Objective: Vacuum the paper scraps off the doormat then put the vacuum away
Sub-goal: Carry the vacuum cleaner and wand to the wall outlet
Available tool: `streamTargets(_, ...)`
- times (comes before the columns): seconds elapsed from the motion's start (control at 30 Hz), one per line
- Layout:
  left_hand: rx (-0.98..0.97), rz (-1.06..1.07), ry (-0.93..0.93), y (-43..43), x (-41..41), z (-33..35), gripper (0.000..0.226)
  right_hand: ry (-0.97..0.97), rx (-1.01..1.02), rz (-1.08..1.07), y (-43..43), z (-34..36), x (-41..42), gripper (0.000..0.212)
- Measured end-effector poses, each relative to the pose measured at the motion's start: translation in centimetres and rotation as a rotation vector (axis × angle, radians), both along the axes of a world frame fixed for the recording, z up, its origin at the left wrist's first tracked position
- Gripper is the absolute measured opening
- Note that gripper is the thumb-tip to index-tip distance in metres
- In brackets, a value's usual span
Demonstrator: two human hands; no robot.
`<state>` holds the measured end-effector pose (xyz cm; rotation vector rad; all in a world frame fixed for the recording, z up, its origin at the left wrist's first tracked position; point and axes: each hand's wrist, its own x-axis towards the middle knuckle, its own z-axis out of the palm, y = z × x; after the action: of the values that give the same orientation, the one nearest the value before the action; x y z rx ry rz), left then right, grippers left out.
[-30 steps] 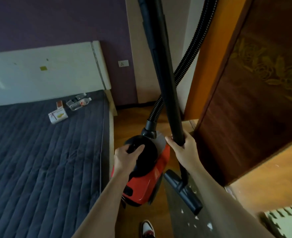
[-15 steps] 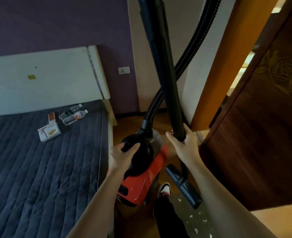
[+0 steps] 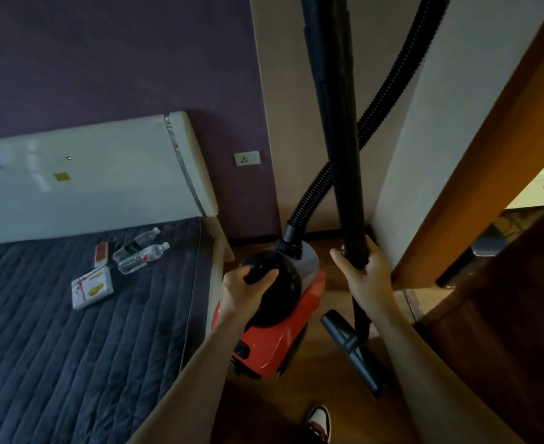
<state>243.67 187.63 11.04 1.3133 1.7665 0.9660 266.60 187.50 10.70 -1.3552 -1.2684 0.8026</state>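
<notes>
Putting the vacuum (image 3: 280,338) away
My left hand (image 3: 242,296) is curled round the carry handle (image 3: 261,267) on the red body, low at 6 o'clock. My right hand (image 3: 370,283) grips the black wand (image 3: 344,155) at its 3 o'clock, nozzle (image 3: 350,354) hanging below. No doormat is in view, so I judge the cleaning done. Next, set it down by the wall (image 3: 277,123) at 12 o'clock.

Red-and-black vacuum (image 3: 283,318), grey quilted mattress (image 3: 72,347), purple wall (image 3: 120,59).
</notes>
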Motion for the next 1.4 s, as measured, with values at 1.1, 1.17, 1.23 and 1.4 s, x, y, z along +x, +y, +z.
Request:
streamTargets(1.1,-0.153,-0.193,-0.018,31.5,4.4,-6.5,0.015,-0.04,-0.179,-0.182,26.6,-3.3,4.5,0.02)
streamTargets(1.17,-0.173,-0.172,-0.021,32.0,4.9,-7.0,0.02,-0.027,-0.192,-0.17,27.2,-3.8,5.2,0.021)
streamTargets(1.23,-0.178,-0.15,-0.014,32.3,5.5,-7.1,0.031,-0.007,-0.194,-0.161,27.9,-4.0,5.8,0.021)
streamTargets(1.4,-0.172,-0.152,0.022,33.3,6.7,-7.7,0.029,0.007,-0.165,-0.166,29.7,-4.8,6.9,0.021)
